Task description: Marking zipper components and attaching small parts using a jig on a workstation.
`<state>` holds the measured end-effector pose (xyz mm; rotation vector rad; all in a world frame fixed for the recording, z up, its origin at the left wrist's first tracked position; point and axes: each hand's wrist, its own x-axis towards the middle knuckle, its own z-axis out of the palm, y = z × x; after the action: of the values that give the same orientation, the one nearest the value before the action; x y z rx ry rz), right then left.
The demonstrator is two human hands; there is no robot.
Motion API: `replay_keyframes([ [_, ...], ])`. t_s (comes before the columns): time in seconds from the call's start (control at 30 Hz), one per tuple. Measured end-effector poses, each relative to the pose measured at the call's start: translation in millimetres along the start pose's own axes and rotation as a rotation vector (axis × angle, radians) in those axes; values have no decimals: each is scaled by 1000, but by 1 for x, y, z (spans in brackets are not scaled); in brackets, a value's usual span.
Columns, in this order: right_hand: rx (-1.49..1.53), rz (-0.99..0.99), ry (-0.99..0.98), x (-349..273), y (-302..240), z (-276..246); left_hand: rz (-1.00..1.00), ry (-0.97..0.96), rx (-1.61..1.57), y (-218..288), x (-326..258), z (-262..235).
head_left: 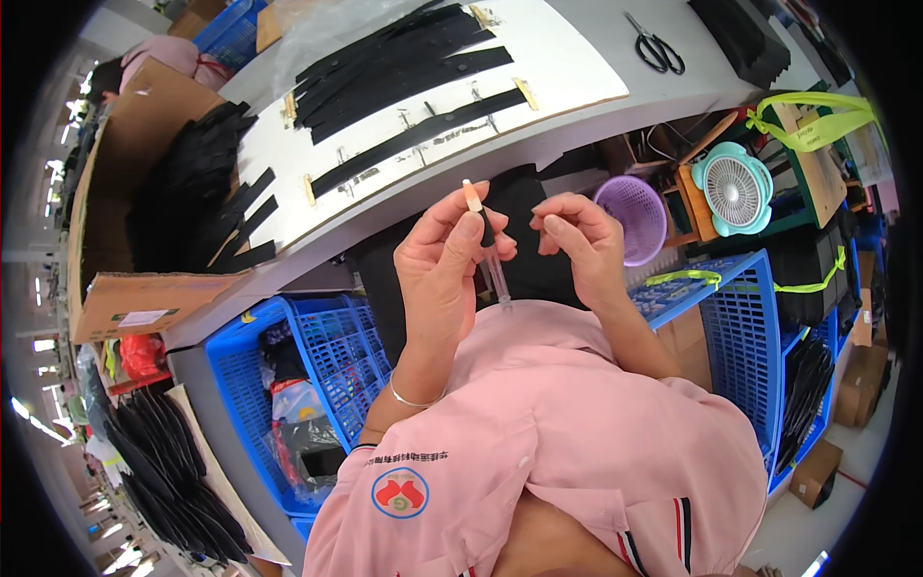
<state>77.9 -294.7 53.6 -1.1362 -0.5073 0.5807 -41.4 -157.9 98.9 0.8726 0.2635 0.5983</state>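
My left hand is raised above my lap and closed around a slim pen. Its white and orange end points up between thumb and fingertips; below that come a black section and a clear barrel. To the right, apart from the pen, is my right hand, thumb and fingers curled together; anything pinched in them is hidden. Beyond both hands a white board lies on the table. One black fabric strip lies along its near side among pen marks, and a pile of black strips rests behind it.
A cardboard box of black pieces stands at the left. Black-handled scissors lie at the far right of the table. Blue baskets flank me. A purple basket and a teal fan are at the right.
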Motion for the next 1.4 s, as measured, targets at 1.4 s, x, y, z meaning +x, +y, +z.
replay_keyframes([
  [1.4,251,328,-66,20,-20,6,8,37,372,-37,10,-6],
])
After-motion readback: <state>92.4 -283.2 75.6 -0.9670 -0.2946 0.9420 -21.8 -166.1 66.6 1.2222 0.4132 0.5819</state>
